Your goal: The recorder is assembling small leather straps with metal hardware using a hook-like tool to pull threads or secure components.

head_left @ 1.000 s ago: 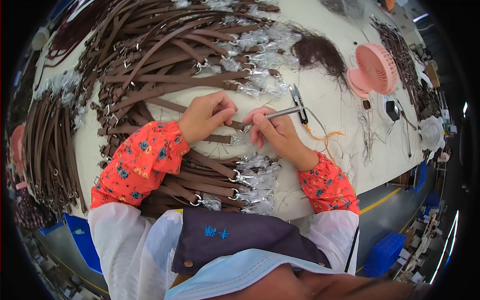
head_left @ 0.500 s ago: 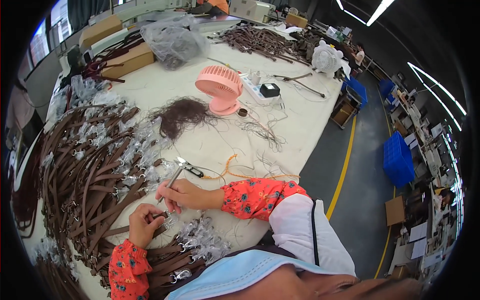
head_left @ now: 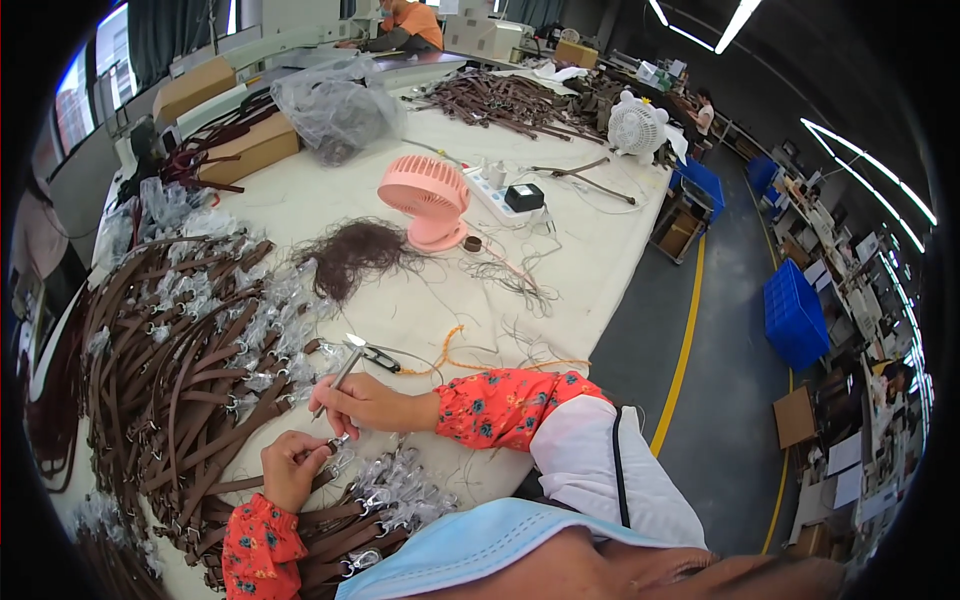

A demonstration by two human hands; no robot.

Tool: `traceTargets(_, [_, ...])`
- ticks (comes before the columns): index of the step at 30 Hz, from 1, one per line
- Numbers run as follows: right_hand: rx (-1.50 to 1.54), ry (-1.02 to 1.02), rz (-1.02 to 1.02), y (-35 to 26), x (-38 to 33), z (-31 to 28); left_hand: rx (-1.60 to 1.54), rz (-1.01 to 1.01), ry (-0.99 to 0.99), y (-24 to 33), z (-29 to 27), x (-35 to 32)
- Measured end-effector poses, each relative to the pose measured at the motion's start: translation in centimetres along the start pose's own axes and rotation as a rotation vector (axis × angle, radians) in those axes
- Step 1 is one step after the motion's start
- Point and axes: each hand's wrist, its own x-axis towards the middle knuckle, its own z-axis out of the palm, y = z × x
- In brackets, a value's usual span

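My left hand [head_left: 289,468] is closed, pinching the end of a brown strap [head_left: 240,485] near its metal clasp [head_left: 338,441]. Close beside it, my right hand [head_left: 368,403] holds a slim grey pen-shaped tool [head_left: 345,372], slanted between thumb and fingers. That hand's fingertips are also at the clasp; whether they grip it is too small to tell. Thread snips [head_left: 378,358] with an orange cord [head_left: 447,350] lie just beyond the right hand. Straps with plastic-wrapped clasps [head_left: 395,485] lie by my wrists.
A big heap of brown straps [head_left: 180,350] covers the table's left side. Beyond my hands are a dark thread tangle [head_left: 350,258], a pink fan [head_left: 430,200] and a power strip [head_left: 495,200]. A plastic bag [head_left: 335,110], more straps [head_left: 500,100] and a white fan [head_left: 637,125] stand farther back.
My right hand has come slightly down and nearer the left hand, with its fingertips now at the clasp. The view has tilted a little, showing more of a person in orange at the back.
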Motion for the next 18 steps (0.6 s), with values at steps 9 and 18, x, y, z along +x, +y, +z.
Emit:
traceTargets(9, [0.010,-0.009,-0.039,0.4,0.1,0.0,0.155,0.093,0.005,1.1,0.1,-0.1])
traceTargets(18, [0.000,0.003,-0.036,0.2,-0.3,-0.5,0.266,0.205,0.060,1.3,0.9,0.2])
